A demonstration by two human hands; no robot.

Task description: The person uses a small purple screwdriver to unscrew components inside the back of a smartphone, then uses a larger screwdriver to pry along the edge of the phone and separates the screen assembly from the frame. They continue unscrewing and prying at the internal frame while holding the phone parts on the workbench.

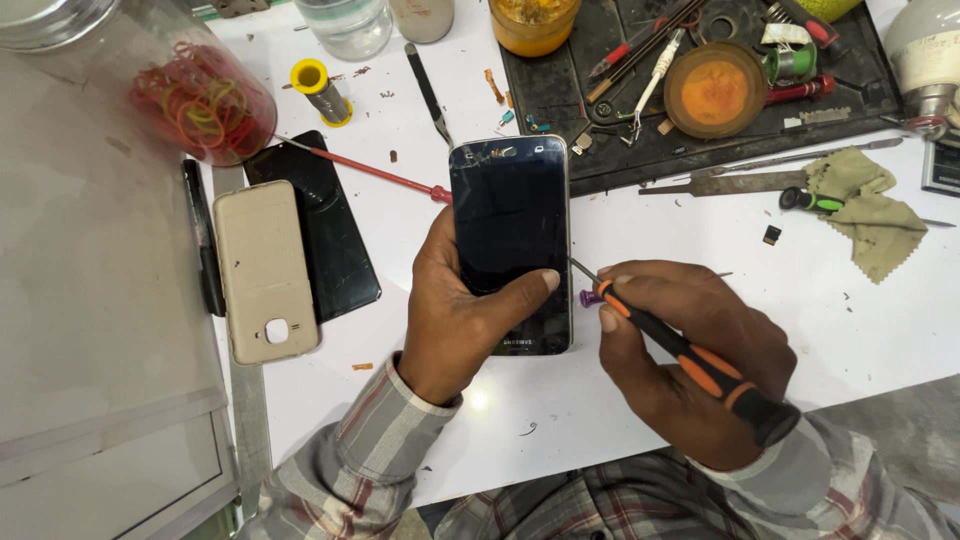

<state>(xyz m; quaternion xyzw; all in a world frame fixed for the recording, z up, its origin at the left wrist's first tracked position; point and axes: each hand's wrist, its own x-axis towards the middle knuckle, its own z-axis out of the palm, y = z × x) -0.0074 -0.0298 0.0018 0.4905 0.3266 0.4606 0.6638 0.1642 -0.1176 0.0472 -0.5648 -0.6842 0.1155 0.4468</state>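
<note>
A dark smartphone is being gripped by the left hand above the white table; the black-and-orange screwdriver, pinched by the right hand, is best being levered gently at the phone's right edge.

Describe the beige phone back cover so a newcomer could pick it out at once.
Start at the white table and go to its left edge, below the clear jar of rubber bands. There the beige back cover lies flat, overlapping a black phone panel. Only it is pale, with a camera cut-out near its lower end.
</note>
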